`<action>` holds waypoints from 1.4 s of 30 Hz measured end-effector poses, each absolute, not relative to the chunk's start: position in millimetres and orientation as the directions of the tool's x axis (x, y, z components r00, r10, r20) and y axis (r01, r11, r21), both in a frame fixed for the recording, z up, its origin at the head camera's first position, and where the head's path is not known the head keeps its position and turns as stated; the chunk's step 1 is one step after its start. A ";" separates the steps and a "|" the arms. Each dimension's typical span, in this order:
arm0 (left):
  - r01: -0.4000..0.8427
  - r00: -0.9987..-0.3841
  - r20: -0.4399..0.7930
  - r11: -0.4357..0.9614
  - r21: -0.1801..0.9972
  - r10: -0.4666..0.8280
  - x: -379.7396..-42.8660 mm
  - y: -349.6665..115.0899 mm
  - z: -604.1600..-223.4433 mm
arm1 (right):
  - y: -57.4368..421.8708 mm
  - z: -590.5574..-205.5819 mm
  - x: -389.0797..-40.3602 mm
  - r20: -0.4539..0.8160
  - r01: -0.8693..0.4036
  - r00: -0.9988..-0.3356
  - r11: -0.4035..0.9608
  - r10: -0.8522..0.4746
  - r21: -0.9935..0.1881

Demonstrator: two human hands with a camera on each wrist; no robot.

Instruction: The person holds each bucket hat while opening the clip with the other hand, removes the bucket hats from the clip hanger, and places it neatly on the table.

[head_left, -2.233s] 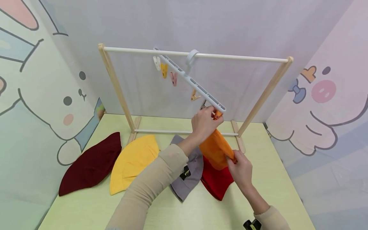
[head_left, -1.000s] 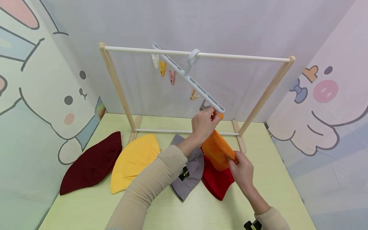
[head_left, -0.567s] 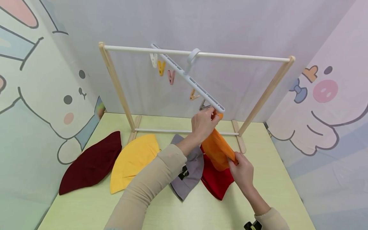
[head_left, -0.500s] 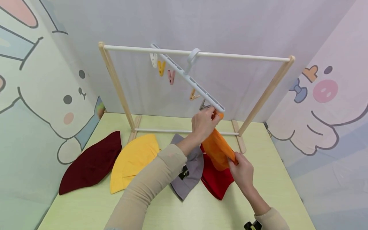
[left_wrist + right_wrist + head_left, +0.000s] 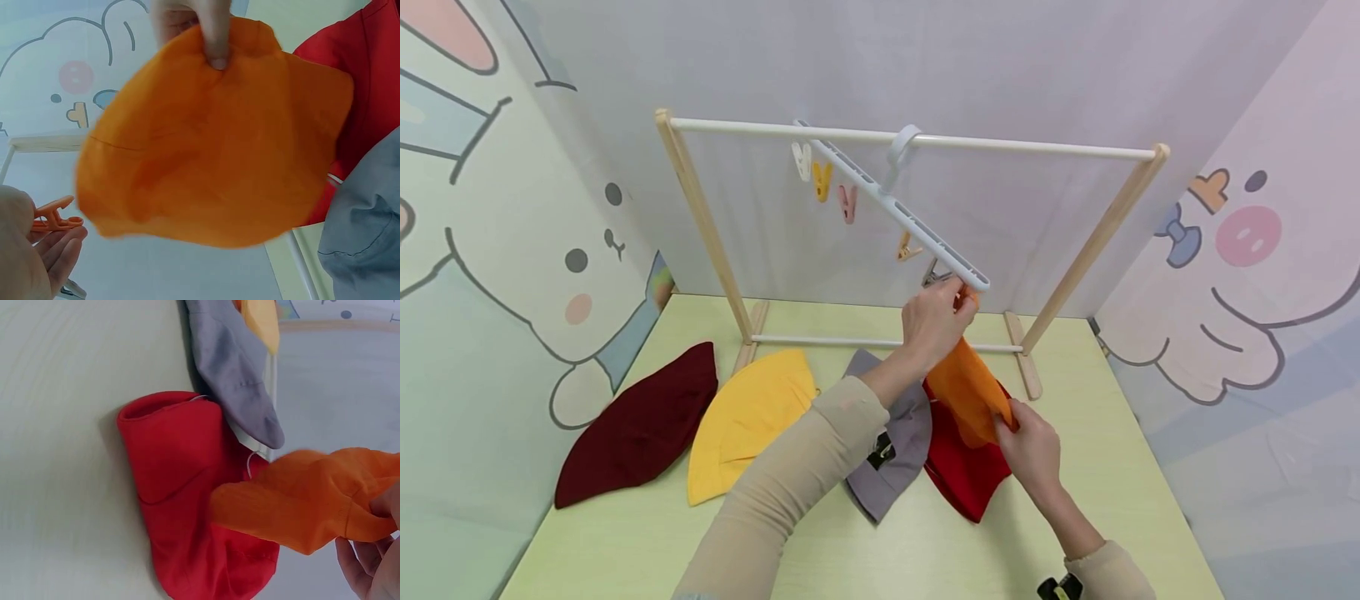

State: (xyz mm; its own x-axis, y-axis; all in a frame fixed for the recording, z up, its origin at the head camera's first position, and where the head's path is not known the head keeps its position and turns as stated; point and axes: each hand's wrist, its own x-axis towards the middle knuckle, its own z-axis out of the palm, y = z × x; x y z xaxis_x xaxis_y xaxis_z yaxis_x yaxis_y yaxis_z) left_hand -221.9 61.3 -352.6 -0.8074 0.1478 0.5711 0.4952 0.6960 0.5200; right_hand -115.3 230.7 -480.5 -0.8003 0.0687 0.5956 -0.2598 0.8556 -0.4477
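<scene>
My left hand [image 5: 934, 323] pinches an orange clothes peg [image 5: 57, 220] below the near end of a pale blue clip hanger [image 5: 917, 227]. Between the thumb and fingers of my right hand [image 5: 1032, 443] is the edge of an orange bucket hat [image 5: 961, 387], folded flat and held up under the peg. The left wrist view has the hat's far corner close beside the peg, with a small gap between them. Beneath it lies a red hat [image 5: 178, 462], partly covered in the head view.
A grey hat [image 5: 880, 492], a yellow hat [image 5: 752, 425] and a maroon hat [image 5: 643, 429] lie along the table [image 5: 865, 567]. The hanger hooks over the white bar [image 5: 1037, 148] of a wooden-legged rack. More pegs, including a pink peg [image 5: 847, 204], dangle from it.
The hanger's near end has swung slightly up and right over the last half second, its far end slightly down. My right hand has shifted slightly, turning the orange hat a little. Both grips stay.
</scene>
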 end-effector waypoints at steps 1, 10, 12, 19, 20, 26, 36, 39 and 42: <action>0.500 -0.802 0.579 0.695 0.517 0.147 -221.8 61.6 -352.1 | 230.8 -481.8 -115.0 0.584 -0.249 -0.808 0.854 0.076 -0.456; 0.499 -0.804 0.575 0.699 0.512 0.153 -220.9 60.0 -351.1 | 231.8 -484.6 -117.4 0.554 -0.229 -0.825 0.831 0.111 -0.507; 0.498 -0.802 0.578 0.702 0.509 0.150 -220.7 59.2 -351.8 | 231.6 -482.7 -118.2 0.551 -0.226 -0.826 0.827 0.117 -0.515; 0.484 -0.810 0.569 0.705 0.518 0.137 -220.3 58.7 -353.6 | 230.1 -475.7 -124.6 0.541 -0.215 -0.829 0.816 0.138 -0.537; 0.483 -0.810 0.570 0.706 0.517 0.137 -220.3 58.2 -354.0 | 229.6 -474.3 -125.7 0.542 -0.215 -0.829 0.814 0.140 -0.540; 0.481 -0.810 0.569 0.716 0.505 0.143 -219.6 56.0 -356.2 | 226.7 -465.9 -131.7 0.544 -0.228 -0.828 0.805 0.136 -0.549; 0.490 -0.807 0.569 0.717 0.496 0.158 -219.4 57.4 -359.2 | 230.1 -456.0 -137.1 0.575 -0.241 -0.807 0.814 0.134 -0.529; 0.504 -0.792 0.587 0.721 0.476 0.166 -219.5 58.3 -359.0 | 232.2 -450.4 -137.4 0.593 -0.253 -0.795 0.818 0.129 -0.517; 0.519 -0.779 0.602 0.718 0.464 0.174 -219.9 59.3 -358.7 | 234.8 -445.8 -137.8 0.607 -0.263 -0.786 0.823 0.121 -0.504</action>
State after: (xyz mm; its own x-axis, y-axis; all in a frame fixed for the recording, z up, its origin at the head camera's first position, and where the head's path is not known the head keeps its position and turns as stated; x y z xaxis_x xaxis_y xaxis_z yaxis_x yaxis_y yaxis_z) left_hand -219.9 59.3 -358.7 -0.7792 0.1742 0.6021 0.5190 0.7180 0.4639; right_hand -137.8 234.8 -445.8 -0.7857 0.1206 0.6068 -0.2631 0.8226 -0.5042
